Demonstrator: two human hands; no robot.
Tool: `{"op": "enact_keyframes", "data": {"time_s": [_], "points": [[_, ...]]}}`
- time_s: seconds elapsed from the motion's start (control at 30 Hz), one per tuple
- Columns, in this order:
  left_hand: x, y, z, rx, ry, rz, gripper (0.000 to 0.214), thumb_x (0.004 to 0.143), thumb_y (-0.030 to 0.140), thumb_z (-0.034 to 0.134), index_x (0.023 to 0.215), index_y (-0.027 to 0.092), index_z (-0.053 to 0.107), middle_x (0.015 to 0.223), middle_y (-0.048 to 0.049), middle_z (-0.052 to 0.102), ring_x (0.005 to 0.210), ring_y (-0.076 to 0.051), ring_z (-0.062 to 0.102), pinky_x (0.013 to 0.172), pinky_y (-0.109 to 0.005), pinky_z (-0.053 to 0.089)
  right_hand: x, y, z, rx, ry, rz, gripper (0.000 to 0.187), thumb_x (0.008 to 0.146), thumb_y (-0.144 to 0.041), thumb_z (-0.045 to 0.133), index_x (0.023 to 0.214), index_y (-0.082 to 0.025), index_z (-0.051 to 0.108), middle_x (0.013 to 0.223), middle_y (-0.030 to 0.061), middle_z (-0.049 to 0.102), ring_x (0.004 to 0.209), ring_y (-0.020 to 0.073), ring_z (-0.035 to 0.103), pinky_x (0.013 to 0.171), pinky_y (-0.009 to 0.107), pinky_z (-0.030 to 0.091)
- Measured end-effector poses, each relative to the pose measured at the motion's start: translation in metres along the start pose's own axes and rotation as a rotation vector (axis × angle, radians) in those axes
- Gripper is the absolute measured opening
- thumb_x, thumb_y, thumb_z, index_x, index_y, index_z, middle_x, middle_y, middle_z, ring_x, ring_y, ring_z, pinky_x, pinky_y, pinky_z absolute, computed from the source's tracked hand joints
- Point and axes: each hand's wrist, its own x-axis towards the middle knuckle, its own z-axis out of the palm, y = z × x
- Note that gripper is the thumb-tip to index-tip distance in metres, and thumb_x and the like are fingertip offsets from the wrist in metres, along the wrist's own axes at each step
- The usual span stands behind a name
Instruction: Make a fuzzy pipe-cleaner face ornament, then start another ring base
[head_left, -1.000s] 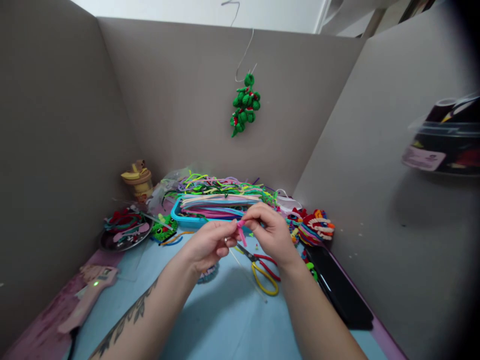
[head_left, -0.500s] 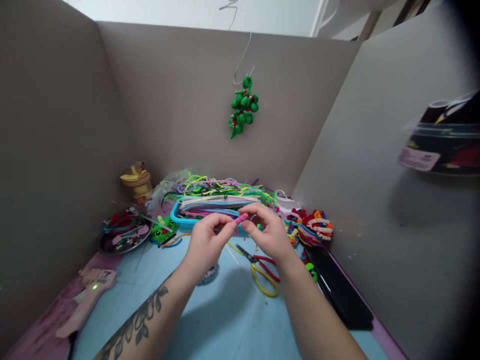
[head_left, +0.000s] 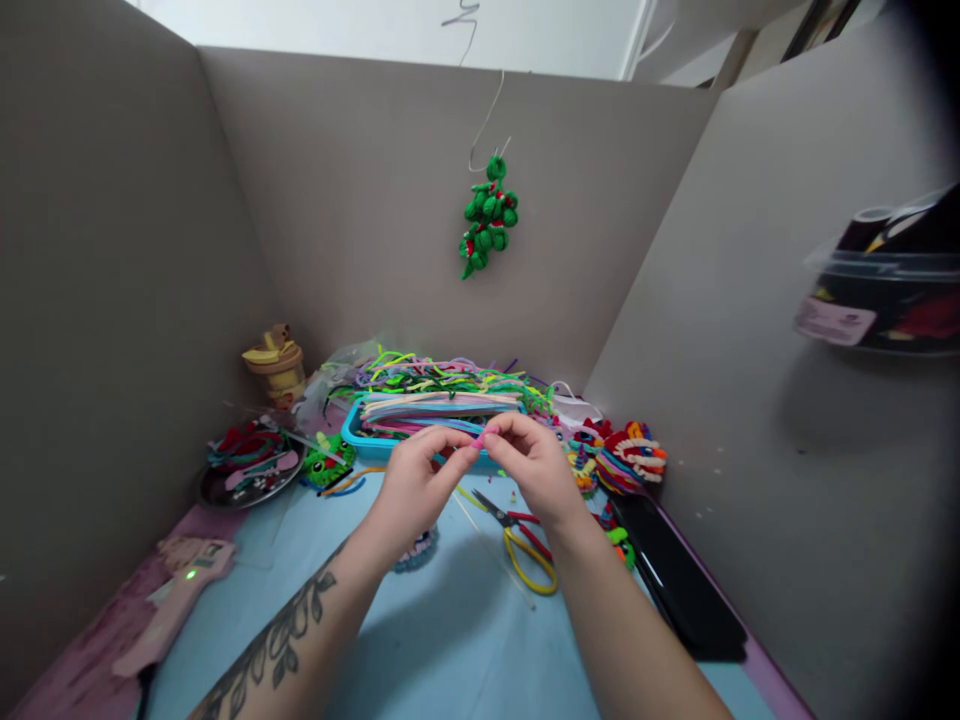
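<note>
My left hand [head_left: 414,482] and my right hand [head_left: 529,466] meet above the blue mat [head_left: 450,640], fingertips pinched together on a small pink pipe cleaner piece [head_left: 480,438]. Only a short pink end shows between the fingers. Just behind the hands stands a blue tray [head_left: 351,430] heaped with coloured pipe cleaners [head_left: 442,385]. Below the right hand lie scissors [head_left: 523,548] with yellow and red handles. A small round craft piece [head_left: 417,548] lies under the left wrist.
Grey cardboard walls enclose the desk on three sides. A green pipe-cleaner figure [head_left: 487,215] hangs on a wire hook. A metal dish [head_left: 247,462], a pink glue gun [head_left: 169,600], a black phone [head_left: 675,580], finished crafts [head_left: 626,455] and a yellow jar [head_left: 276,365] surround the mat.
Both hands rose a little and moved toward the tray. The pink piece went from hanging down between the fingers to being nearly hidden in the pinched fingertips.
</note>
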Motion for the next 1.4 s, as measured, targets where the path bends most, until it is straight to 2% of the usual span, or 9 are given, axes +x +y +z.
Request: {"op": "enact_keyframes", "data": {"time_s": [0.2,0.33,0.63,0.77,0.87,1.03,1.23,1.3,1.4], "points": [[0.000,0.000,-0.004,-0.139,-0.039,-0.119,0.027,0.084,0.040,0.056,0.072,0.016,0.061,0.067,0.0005,0.058,0.064,-0.012,0.050,0.059,-0.022,0.038,0.002,0.004,-0.002,0.025,0.024,-0.070,0.014,0.078,-0.029,0.066,0.091,-0.022,0.065,0.083,0.0015,0.064,0.074,0.0139,0.057,0.066,0.026,0.044],[0.001,0.003,-0.006,-0.219,-0.118,-0.159,0.030,0.083,0.041,0.058,0.067,0.015,0.059,0.062,0.0024,0.052,0.060,-0.010,0.043,0.057,-0.021,0.034,0.004,0.007,-0.005,-0.065,0.046,-0.184,0.006,0.080,-0.027,0.064,0.078,-0.021,0.064,0.079,0.0015,0.062,0.076,0.0157,0.056,0.068,0.028,0.043],[-0.001,0.007,-0.001,-0.416,-0.178,-0.288,0.034,0.077,0.046,0.063,0.065,0.016,0.054,0.050,0.0081,0.033,0.045,-0.006,0.023,0.043,-0.021,0.021,-0.001,-0.001,-0.003,-0.188,0.070,-0.366,0.013,0.086,-0.018,0.056,0.073,-0.021,0.057,0.076,0.0000,0.053,0.072,0.0142,0.050,0.066,0.028,0.040],[0.000,0.004,-0.001,-0.371,-0.099,-0.257,0.031,0.078,0.045,0.062,0.068,0.016,0.058,0.055,0.0058,0.043,0.050,-0.007,0.033,0.048,-0.021,0.029,0.000,0.002,-0.002,-0.111,0.039,-0.288,0.006,0.086,-0.025,0.058,0.085,-0.022,0.062,0.087,0.0031,0.059,0.084,0.0168,0.056,0.073,0.030,0.044],[0.000,0.002,-0.001,-0.299,-0.037,-0.197,0.028,0.079,0.042,0.061,0.072,0.016,0.061,0.065,0.0018,0.054,0.062,-0.011,0.046,0.058,-0.022,0.037,0.001,0.004,-0.001,-0.017,-0.045,-0.176,0.016,0.082,-0.030,0.063,0.097,-0.023,0.064,0.098,0.0054,0.062,0.090,0.0186,0.058,0.077,0.031,0.047],[-0.001,0.003,-0.003,-0.274,-0.080,-0.184,0.025,0.082,0.038,0.056,0.077,0.015,0.064,0.068,-0.0003,0.059,0.065,-0.013,0.051,0.061,-0.024,0.041,0.002,0.004,0.003,0.030,0.000,-0.131,0.010,0.077,-0.031,0.068,0.076,-0.021,0.066,0.083,0.0031,0.062,0.081,0.0167,0.058,0.072,0.029,0.047],[0.000,0.002,-0.004,-0.251,-0.082,-0.113,0.020,0.080,0.030,0.059,0.092,0.017,0.066,0.086,-0.0039,0.067,0.078,-0.016,0.057,0.069,-0.025,0.044,0.002,0.007,0.004,0.152,0.078,0.032,0.019,0.074,-0.037,0.070,0.076,-0.019,0.065,0.069,0.0000,0.060,0.059,0.0113,0.050,0.054,0.023,0.042],[0.000,0.001,-0.002,-0.246,-0.073,-0.105,0.018,0.081,0.031,0.059,0.089,0.016,0.067,0.084,-0.0034,0.066,0.076,-0.015,0.056,0.069,-0.024,0.044,0.002,0.009,0.004,0.177,0.086,0.023,0.015,0.073,-0.033,0.071,0.076,-0.019,0.067,0.070,-0.0002,0.061,0.060,0.0114,0.051,0.055,0.023,0.042],[-0.001,0.000,0.000,-0.291,-0.067,-0.175,0.020,0.080,0.035,0.061,0.080,0.016,0.066,0.069,0.0004,0.061,0.061,-0.011,0.050,0.058,-0.022,0.040,0.003,0.011,0.005,0.199,0.090,-0.037,0.005,0.073,-0.025,0.072,0.077,-0.022,0.070,0.075,-0.0007,0.063,0.067,0.0121,0.055,0.062,0.025,0.044]]}}
